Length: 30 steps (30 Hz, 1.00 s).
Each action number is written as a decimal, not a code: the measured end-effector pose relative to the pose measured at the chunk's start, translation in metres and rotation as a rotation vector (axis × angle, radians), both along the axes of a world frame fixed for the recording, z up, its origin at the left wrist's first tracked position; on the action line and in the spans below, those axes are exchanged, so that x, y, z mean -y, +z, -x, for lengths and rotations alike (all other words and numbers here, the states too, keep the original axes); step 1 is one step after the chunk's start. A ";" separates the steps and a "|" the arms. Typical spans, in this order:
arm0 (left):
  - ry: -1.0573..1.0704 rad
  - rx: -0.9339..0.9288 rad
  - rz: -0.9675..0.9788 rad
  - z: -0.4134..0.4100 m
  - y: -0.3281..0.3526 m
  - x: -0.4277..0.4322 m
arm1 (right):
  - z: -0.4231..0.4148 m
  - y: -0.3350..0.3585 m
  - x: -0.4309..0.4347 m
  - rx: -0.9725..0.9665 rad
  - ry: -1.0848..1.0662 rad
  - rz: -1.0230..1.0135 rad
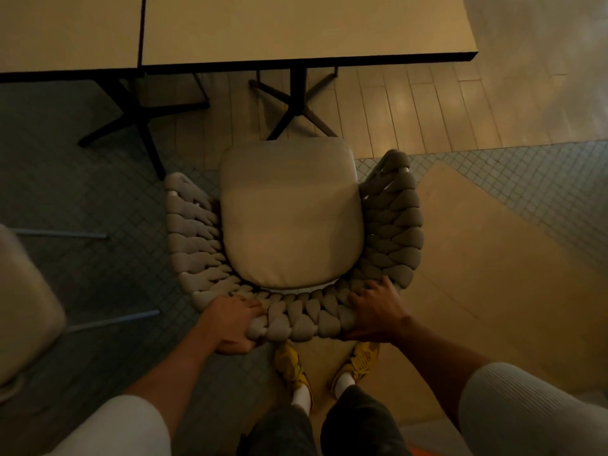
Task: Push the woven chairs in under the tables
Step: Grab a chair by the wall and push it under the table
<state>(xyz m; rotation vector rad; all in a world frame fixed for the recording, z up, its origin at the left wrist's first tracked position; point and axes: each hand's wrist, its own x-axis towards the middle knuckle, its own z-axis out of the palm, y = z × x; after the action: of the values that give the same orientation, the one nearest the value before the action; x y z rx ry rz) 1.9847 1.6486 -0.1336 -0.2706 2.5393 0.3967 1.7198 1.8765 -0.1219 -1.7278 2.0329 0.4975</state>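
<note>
A woven chair (391, 225) with a thick braided grey backrest and a pale seat cushion (291, 218) stands right in front of me, facing the table (296, 28). The cushion's front edge lies a little short of the table's edge, near its black cross base (296, 100). My left hand (233, 324) grips the left part of the curved backrest, fingers over the top and thumb beneath. On the right part, my right hand (375, 311) holds the backrest, fingers spread over the weave.
A second table (65, 31) adjoins the first on the left, with its own black base (131, 126). Another chair (23, 307) shows blurred at the left edge. My yellow shoes (292, 363) stand behind the chair on tile and wood flooring.
</note>
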 end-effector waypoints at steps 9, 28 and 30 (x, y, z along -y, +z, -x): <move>-0.010 -0.029 0.022 0.020 0.006 0.029 | 0.018 0.003 0.031 -0.008 0.004 0.013; 0.002 -0.153 0.031 0.057 0.007 0.096 | 0.050 0.010 0.093 -0.025 -0.006 -0.026; 0.013 -0.163 0.019 0.061 0.006 0.105 | 0.055 0.009 0.101 -0.025 -0.009 -0.025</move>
<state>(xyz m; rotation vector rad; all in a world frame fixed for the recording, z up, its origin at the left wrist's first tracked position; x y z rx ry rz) 1.9240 1.5437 -0.1273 -0.2715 2.7038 0.4146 1.6650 1.7759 -0.1129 -1.7052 2.0420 0.5417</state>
